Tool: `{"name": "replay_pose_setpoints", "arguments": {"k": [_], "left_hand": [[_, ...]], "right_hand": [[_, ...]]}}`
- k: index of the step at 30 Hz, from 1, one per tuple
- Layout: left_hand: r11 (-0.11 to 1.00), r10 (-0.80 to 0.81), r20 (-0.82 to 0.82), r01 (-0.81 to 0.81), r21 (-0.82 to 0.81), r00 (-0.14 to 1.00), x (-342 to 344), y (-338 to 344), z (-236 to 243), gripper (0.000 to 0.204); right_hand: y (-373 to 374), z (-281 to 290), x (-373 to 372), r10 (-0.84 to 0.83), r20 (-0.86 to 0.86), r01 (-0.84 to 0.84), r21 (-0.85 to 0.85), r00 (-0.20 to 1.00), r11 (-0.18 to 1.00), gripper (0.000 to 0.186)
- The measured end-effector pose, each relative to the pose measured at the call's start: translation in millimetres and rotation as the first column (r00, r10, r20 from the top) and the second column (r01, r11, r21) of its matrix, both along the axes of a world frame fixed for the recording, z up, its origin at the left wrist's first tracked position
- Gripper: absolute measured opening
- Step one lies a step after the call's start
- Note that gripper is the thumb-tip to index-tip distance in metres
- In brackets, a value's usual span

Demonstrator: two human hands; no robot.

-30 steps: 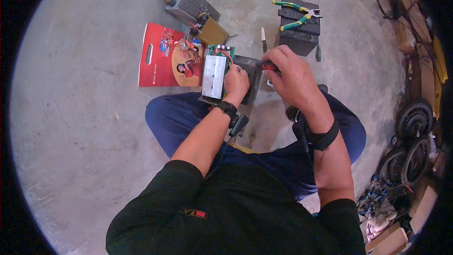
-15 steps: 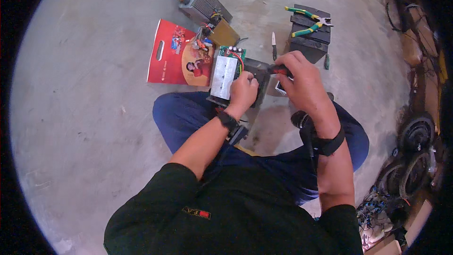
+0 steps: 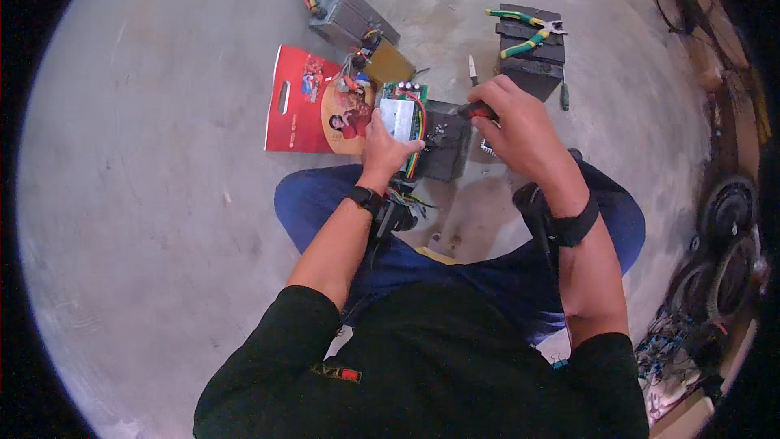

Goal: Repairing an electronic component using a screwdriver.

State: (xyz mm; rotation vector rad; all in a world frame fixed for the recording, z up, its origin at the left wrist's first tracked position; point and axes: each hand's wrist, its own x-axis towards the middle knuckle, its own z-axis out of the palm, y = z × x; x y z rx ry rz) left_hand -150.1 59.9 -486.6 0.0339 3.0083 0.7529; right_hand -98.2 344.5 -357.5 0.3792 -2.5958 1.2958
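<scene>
The green circuit board (image 3: 404, 118) with its coloured wires lies on the concrete floor (image 3: 162, 195) before the knees, partly out of its dark casing (image 3: 443, 145); the left hand (image 3: 386, 146) stays pressed flat on it; the right hand (image 3: 520, 126) has shifted little, gripping a red-handled tool (image 3: 475, 110) over the casing, so the work goes on; a red bag (image 3: 305, 102) lies just left.
</scene>
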Motion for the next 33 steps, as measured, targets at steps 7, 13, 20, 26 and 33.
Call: {"name": "replay_pose_setpoints", "arguments": {"k": [7,13,20,26,33], "left_hand": [[0.994,0.038,0.073,-0.03,-0.101,0.997,-10,-3,1,0.109],[0.995,0.042,0.01,-0.042,0.092,0.999,-16,-37,12,0.103],[0.954,0.107,0.118,-0.136,0.267,0.987,-13,-60,88,0.093],[0.838,-0.04,0.269,-0.115,0.534,0.962,8,-35,146,0.096],[0.716,-0.286,0.23,0.048,0.696,0.93,10,-15,137,0.099]], "right_hand": [[9,-9,2,-0.014,-0.003,0.014,0.01,1.0,1.0,0.024],[12,-9,-4,-0.027,-0.063,0.027,0.001,0.998,1.0,0.023],[13,4,-8,-0.061,-0.1,0.052,-0.091,0.993,0.994,0.027],[38,39,3,-0.187,0.076,0.198,-0.528,0.979,0.826,0.032],[51,56,24,-0.214,0.174,0.275,-0.647,0.961,0.711,0.021]]}}
